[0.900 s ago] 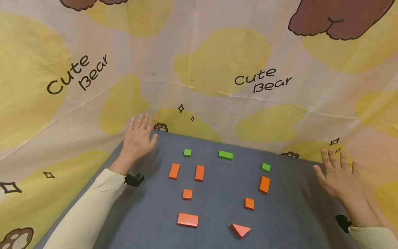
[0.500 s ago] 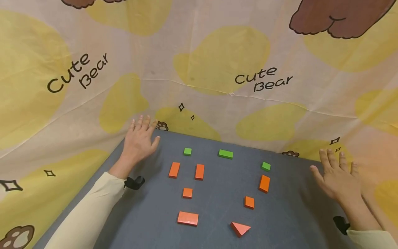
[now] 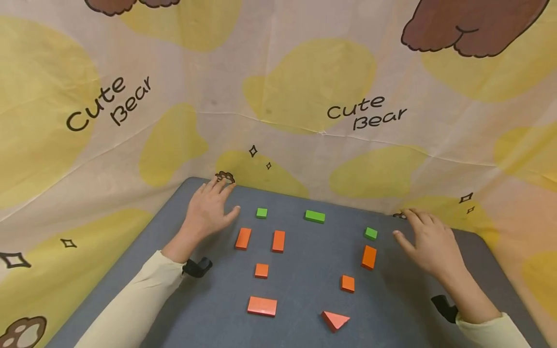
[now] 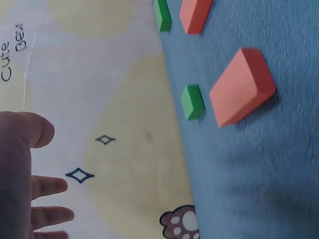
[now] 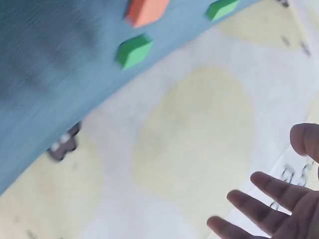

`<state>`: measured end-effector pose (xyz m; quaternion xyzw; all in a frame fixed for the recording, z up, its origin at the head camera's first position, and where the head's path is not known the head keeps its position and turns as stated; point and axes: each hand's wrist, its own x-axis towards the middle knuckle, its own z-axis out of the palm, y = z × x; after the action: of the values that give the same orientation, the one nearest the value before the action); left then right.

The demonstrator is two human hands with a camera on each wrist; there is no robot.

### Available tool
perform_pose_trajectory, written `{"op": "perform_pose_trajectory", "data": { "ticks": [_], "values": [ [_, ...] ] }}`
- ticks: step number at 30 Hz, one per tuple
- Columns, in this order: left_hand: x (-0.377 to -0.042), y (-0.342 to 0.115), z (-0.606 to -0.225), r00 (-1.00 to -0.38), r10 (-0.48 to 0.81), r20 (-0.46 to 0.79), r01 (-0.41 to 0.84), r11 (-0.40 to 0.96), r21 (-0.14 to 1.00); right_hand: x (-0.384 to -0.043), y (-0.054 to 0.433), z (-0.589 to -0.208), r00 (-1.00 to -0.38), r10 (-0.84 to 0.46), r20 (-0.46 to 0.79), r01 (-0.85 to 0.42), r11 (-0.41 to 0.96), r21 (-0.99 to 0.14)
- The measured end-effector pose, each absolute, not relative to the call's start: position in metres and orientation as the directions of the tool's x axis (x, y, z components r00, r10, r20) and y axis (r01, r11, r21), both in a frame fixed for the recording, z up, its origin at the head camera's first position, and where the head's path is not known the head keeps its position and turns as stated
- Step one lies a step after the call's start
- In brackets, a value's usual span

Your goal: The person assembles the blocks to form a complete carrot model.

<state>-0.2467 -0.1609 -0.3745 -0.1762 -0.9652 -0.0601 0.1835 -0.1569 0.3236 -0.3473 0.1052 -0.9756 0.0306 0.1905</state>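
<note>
My left hand (image 3: 208,210) hovers over the far left of the dark table, fingers spread and holding nothing. Closest to it are a small green block (image 3: 261,213) and an orange rectangular block (image 3: 243,239). The right hand (image 3: 432,244), also spread and without anything in it, hangs above the table's right side. Beside its thumb lie another small green block (image 3: 371,233) and an orange rectangular block (image 3: 369,257). In the left wrist view the left thumb and fingers (image 4: 52,215) show apart from the blocks; in the right wrist view the right fingers (image 5: 259,206) do likewise.
Between the hands lie a long green block (image 3: 315,216), an orange rectangular block (image 3: 279,241), two orange square blocks (image 3: 261,270), a pink rectangular block (image 3: 262,306) and a pink triangular block (image 3: 335,321). A printed curtain (image 3: 287,96) borders the table (image 3: 304,270).
Both hands have moved inward toward the blocks, the right one further, leftward. The left has shifted right and slightly nearer. The blocks have stayed in place.
</note>
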Motion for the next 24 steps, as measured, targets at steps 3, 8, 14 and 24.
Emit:
{"op": "perform_pose_trajectory", "data": {
  "ticks": [3,8,14,24],
  "values": [
    [-0.242,-0.156,-0.377,-0.868,0.332,0.370,0.380,0.923,0.063,-0.160,0.305,-0.349,-0.893,-0.228,0.387,-0.266,0.963,-0.045],
    [-0.235,-0.151,-0.383,-0.877,0.349,0.330,0.397,0.914,0.088,-0.168,0.277,-0.354,-0.887,-0.281,0.367,-0.342,0.933,-0.112],
    [-0.232,-0.147,-0.394,-0.898,0.350,0.266,0.401,0.900,0.171,-0.179,0.246,-0.359,-0.902,-0.301,0.310,-0.380,0.893,-0.241],
    [-0.236,-0.155,-0.417,-0.913,0.378,0.156,0.409,0.831,0.378,-0.198,0.201,-0.376,-0.905,-0.361,0.223,-0.425,0.765,-0.484]
  ]
}}
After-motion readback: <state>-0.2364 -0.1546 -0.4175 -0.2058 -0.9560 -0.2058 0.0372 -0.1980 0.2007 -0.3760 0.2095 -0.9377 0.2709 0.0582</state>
